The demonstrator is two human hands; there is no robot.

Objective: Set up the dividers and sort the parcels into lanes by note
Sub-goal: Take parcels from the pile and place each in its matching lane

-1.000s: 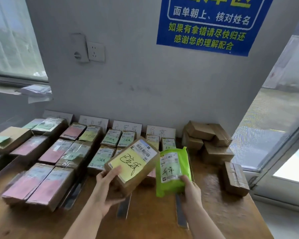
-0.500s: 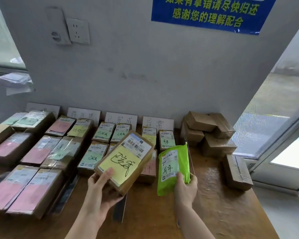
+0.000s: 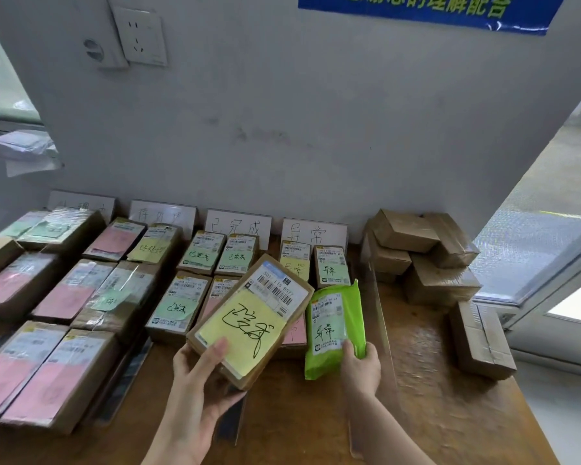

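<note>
My left hand (image 3: pixel 203 380) grips a brown cardboard parcel (image 3: pixel 249 320) with a yellow handwritten note, held tilted above the table. My right hand (image 3: pixel 361 369) holds a green plastic mailer (image 3: pixel 334 330) with a pale green note, low over the rightmost lane. Sorted parcels lie in rows: pink-noted boxes (image 3: pixel 44 374) at left, green-noted boxes (image 3: pixel 202 255) in the middle, two small boxes (image 3: pixel 331 268) at the back right. White lane signs (image 3: pixel 237 224) lean on the wall. Dark divider strips (image 3: pixel 128 377) lie between lanes; a clear divider (image 3: pixel 378 297) stands right of the mailer.
A pile of plain brown boxes (image 3: pixel 423 253) sits at the back right, and one more box (image 3: pixel 482 340) lies near the table's right edge. The wooden table (image 3: pixel 443 414) ends at the right by a glass door. A wall socket (image 3: pixel 141 33) is above.
Both hands have carried their parcels a little forward and lower toward the lanes, and the green mailer now sits closer to the rightmost lane. The camera has tilted down.
</note>
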